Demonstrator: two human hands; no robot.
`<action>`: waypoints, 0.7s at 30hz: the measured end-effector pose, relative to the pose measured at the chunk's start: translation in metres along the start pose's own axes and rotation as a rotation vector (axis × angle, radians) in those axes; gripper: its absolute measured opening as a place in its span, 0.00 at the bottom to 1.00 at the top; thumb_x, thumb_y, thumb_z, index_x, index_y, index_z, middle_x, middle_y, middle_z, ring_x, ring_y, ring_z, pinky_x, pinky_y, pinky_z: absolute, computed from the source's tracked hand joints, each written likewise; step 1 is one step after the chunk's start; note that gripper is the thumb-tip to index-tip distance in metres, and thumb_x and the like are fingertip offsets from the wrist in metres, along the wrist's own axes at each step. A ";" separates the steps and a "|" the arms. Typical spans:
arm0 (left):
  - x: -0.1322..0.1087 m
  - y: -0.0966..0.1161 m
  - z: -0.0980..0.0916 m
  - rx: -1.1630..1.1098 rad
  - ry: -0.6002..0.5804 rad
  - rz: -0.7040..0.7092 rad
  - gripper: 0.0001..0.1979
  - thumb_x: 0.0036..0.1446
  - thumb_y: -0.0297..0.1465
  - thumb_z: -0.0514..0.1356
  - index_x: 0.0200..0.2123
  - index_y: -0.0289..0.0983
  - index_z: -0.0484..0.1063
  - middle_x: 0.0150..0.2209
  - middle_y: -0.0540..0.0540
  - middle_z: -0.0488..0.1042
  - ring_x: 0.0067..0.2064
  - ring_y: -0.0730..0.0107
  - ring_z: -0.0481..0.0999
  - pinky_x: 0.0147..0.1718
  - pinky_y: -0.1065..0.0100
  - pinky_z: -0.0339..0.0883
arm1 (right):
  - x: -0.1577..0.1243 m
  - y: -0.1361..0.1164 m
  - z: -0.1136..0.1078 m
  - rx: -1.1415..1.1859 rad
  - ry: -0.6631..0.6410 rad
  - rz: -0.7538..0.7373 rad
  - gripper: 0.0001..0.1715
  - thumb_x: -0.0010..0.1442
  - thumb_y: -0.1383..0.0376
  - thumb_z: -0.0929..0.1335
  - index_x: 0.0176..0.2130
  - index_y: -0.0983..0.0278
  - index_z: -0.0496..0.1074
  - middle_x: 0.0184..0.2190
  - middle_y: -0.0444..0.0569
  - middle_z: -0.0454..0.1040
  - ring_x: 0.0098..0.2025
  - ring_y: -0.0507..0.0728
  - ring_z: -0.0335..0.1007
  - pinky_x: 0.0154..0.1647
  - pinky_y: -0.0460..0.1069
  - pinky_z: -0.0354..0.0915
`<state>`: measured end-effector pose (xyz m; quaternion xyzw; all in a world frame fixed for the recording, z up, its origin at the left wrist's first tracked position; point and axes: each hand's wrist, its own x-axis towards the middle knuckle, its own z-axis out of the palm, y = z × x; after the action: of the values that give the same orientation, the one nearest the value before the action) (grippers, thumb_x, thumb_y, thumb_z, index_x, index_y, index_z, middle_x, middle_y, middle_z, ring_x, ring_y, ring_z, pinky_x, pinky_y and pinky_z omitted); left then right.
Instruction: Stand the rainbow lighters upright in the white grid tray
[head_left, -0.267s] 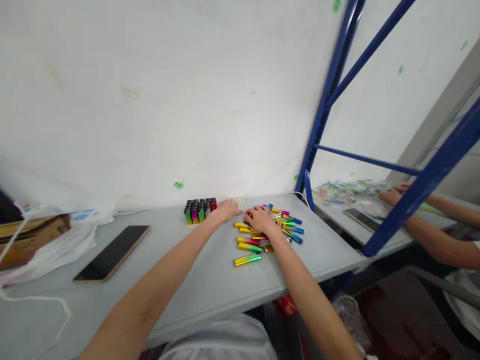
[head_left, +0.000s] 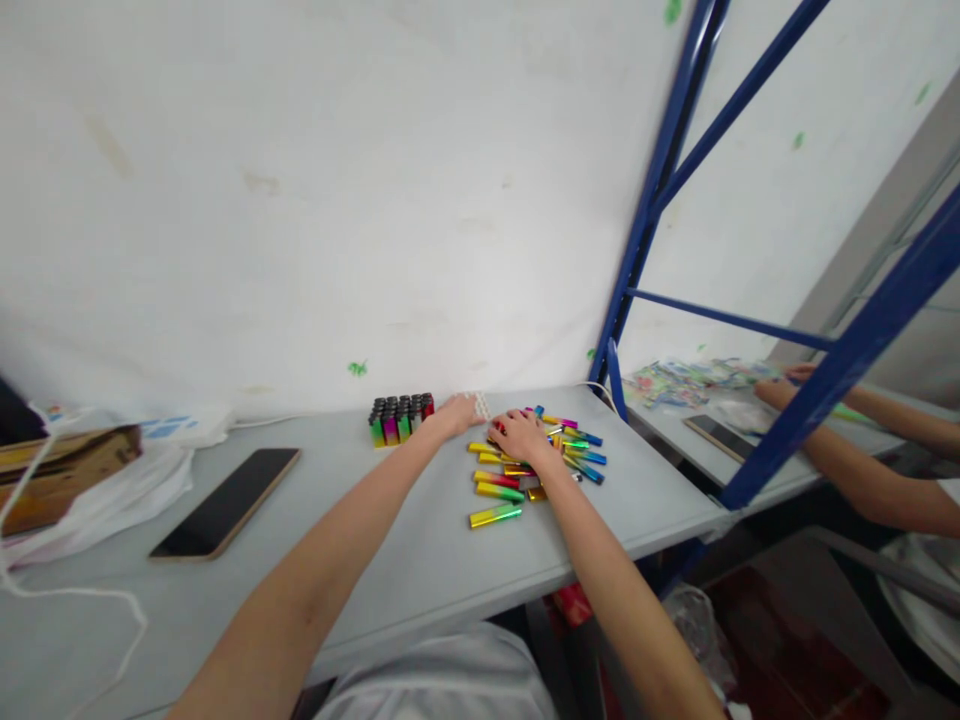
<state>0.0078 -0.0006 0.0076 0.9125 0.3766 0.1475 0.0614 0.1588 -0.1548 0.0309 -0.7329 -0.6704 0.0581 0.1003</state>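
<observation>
My left hand (head_left: 454, 414) rests on the near left side of a small white holed tray (head_left: 481, 405), its fingers curled at the tray's edge and partly hidden. Just left of it stands a tight block of upright lighters (head_left: 397, 422) with black tops and shiny coloured bodies. My right hand (head_left: 521, 437) lies over a loose pile of shiny lighters (head_left: 576, 447), its fingers bent around a red lighter (head_left: 496, 428) that shows only in part. Nearest the front of the pile lies a yellow-green lighter (head_left: 495, 516).
A phone (head_left: 225, 505) lies on the grey table (head_left: 405, 570) at left, near a cardboard box (head_left: 67, 465), white plastic bags (head_left: 142, 495) and a white cable (head_left: 90, 595). A blue metal frame (head_left: 637, 250) stands at right. Beyond it, another person's arms (head_left: 847, 440) reach over a table.
The view has shifted very slightly. My left hand has edged a little at the white tray, and my right hand stays over the lighter pile.
</observation>
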 end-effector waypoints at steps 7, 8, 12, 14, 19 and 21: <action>-0.011 0.035 -0.011 0.072 0.113 0.022 0.26 0.64 0.28 0.65 0.64 0.35 0.70 0.65 0.28 0.71 0.68 0.41 0.70 0.66 0.48 0.64 | 0.002 0.002 0.003 -0.015 0.006 -0.007 0.30 0.77 0.48 0.60 0.68 0.56 0.74 0.70 0.58 0.69 0.72 0.73 0.57 0.70 0.68 0.52; -0.015 0.039 -0.013 0.072 0.131 0.032 0.26 0.64 0.28 0.65 0.64 0.35 0.70 0.66 0.28 0.70 0.69 0.42 0.69 0.67 0.48 0.64 | 0.002 0.002 0.003 -0.015 0.006 -0.007 0.30 0.77 0.48 0.60 0.68 0.56 0.74 0.70 0.58 0.69 0.72 0.73 0.58 0.71 0.69 0.51; -0.043 0.038 -0.031 0.078 0.201 0.065 0.26 0.65 0.33 0.66 0.64 0.35 0.71 0.70 0.28 0.64 0.74 0.40 0.62 0.72 0.46 0.57 | 0.003 0.003 0.004 -0.010 0.012 -0.013 0.30 0.78 0.50 0.60 0.68 0.56 0.74 0.70 0.59 0.69 0.71 0.73 0.59 0.70 0.69 0.51; -0.061 0.025 -0.045 0.118 0.265 0.097 0.26 0.63 0.35 0.67 0.62 0.35 0.73 0.71 0.27 0.62 0.75 0.37 0.58 0.74 0.43 0.52 | 0.003 0.003 0.004 -0.005 0.013 -0.014 0.30 0.77 0.50 0.60 0.68 0.56 0.74 0.70 0.59 0.69 0.71 0.72 0.60 0.70 0.69 0.52; -0.105 -0.035 -0.087 0.178 0.282 -0.056 0.40 0.55 0.52 0.72 0.66 0.38 0.73 0.73 0.26 0.61 0.76 0.25 0.54 0.73 0.29 0.44 | 0.001 0.002 0.003 0.014 0.017 0.003 0.29 0.77 0.50 0.61 0.67 0.57 0.75 0.70 0.58 0.70 0.71 0.72 0.59 0.70 0.68 0.53; -0.121 -0.061 -0.101 0.141 0.233 -0.135 0.50 0.50 0.58 0.72 0.69 0.38 0.70 0.73 0.25 0.60 0.75 0.23 0.57 0.72 0.31 0.51 | 0.000 0.001 0.002 0.014 0.015 0.007 0.29 0.77 0.50 0.61 0.67 0.56 0.75 0.70 0.58 0.70 0.72 0.73 0.59 0.70 0.69 0.54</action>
<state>-0.1456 -0.0426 0.0626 0.8638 0.4512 0.2212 -0.0372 0.1591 -0.1547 0.0286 -0.7349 -0.6666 0.0578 0.1103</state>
